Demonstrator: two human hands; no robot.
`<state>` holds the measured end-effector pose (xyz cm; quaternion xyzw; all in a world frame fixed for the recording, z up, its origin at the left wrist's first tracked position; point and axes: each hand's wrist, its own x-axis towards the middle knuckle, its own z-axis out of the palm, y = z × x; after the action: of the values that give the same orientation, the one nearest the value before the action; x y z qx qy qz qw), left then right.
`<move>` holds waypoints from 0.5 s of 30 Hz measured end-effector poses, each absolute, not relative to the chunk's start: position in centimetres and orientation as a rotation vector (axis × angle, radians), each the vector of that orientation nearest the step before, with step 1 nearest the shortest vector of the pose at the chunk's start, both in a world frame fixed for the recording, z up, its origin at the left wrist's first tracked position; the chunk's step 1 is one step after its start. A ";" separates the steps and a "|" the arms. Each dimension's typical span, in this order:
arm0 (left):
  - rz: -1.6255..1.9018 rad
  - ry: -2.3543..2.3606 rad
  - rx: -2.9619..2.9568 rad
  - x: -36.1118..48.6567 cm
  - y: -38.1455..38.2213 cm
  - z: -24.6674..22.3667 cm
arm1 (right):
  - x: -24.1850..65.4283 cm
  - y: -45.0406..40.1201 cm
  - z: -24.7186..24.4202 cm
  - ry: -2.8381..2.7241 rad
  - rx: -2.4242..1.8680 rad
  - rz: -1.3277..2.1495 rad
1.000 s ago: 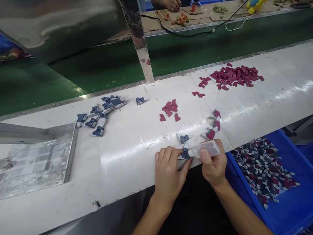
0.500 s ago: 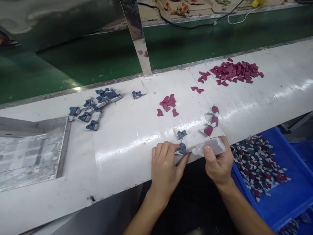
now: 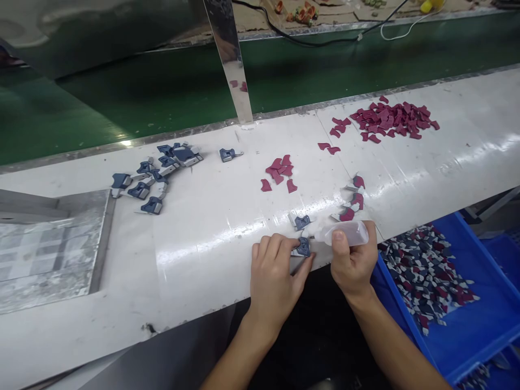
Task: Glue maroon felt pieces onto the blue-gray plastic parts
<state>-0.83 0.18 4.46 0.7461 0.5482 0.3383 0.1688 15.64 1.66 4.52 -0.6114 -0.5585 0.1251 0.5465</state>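
Low on the right, a blue bin [image 3: 475,342] holds a heap of small finished pieces [image 3: 430,271], grey, dark blue and maroon, piled too densely to count. Beneath it, a second blue bin [image 3: 507,355] is cut off by the frame; only a few grey pieces show in it.

At the near edge of the white table [image 3: 211,271], the left hand [image 3: 273,273] pinches 1 blue-grey part [image 3: 303,247] between thumb and forefinger, partly covering it. The right hand [image 3: 353,262] is wrapped around a translucent squeeze bottle [image 3: 352,233], its thin nozzle aimed leftward at that part; whether the tip touches is hard to make out, as is how much the bottle contains.

Just beyond the pinched part lies 1 more blue-grey part [image 3: 301,222]. Behind the bottle, 3 maroon-topped pieces [image 3: 357,201] form a short row, the nearest partly hidden. On the left stands a metal plate [image 3: 52,260], cut off by the frame.

Farther back are a small maroon cluster [image 3: 278,170], a group of blue-grey parts [image 3: 184,156] overlapping each other, and, at the right, a large maroon heap [image 3: 394,120].

Past the green strip [image 3: 309,76], a far bench [image 3: 333,16] carries orange pieces [image 3: 305,12] and a yellow object [image 3: 426,6] cropped at the top.
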 end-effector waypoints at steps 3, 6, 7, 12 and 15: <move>0.964 1.560 2.118 -0.8 0.2 4.5 | 15.5 1.6 4.3 -1.327 -1.431 0.329; 0.977 1.562 2.113 -0.8 0.2 4.4 | 15.5 1.5 4.2 -1.317 -1.416 0.356; 0.979 1.560 2.110 -0.8 0.2 4.4 | 15.5 1.5 4.2 -1.313 -1.413 0.361; 0.982 1.572 2.105 -0.7 0.2 4.4 | 15.8 1.3 4.1 -1.299 -1.413 0.381; 0.979 1.577 2.107 -0.7 0.2 4.3 | 16.0 1.2 4.1 -1.312 -1.400 0.387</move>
<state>-0.70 0.15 4.33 0.7398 0.5539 0.3439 0.1661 16.00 1.16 4.06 -0.5934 -0.5563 0.1641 0.5581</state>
